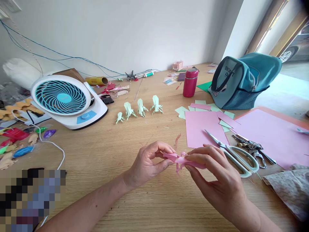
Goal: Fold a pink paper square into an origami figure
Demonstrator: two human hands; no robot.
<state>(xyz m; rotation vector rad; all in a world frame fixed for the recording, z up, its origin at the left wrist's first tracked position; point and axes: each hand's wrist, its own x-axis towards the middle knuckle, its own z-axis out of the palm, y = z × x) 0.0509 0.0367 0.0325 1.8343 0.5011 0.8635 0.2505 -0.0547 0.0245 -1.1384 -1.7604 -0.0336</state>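
Observation:
Between my two hands, just above the wooden table, is a small folded pink paper figure with thin, bent leg-like strips. My left hand pinches its left end between thumb and fingers. On the other end, my right hand grips the pink paper with the thumb below and fingers on top, hiding part of it. Beyond the hands stand several pale green folded paper figures with similar legs, lined up in a row. White-handled scissors lie close by my right hand, partly over a pink paper sheet.
A white and blue fan stands at the left, its cable running down the table. A red flask and a teal backpack are at the back right. Keys, a larger pink sheet and a cloth lie at the right.

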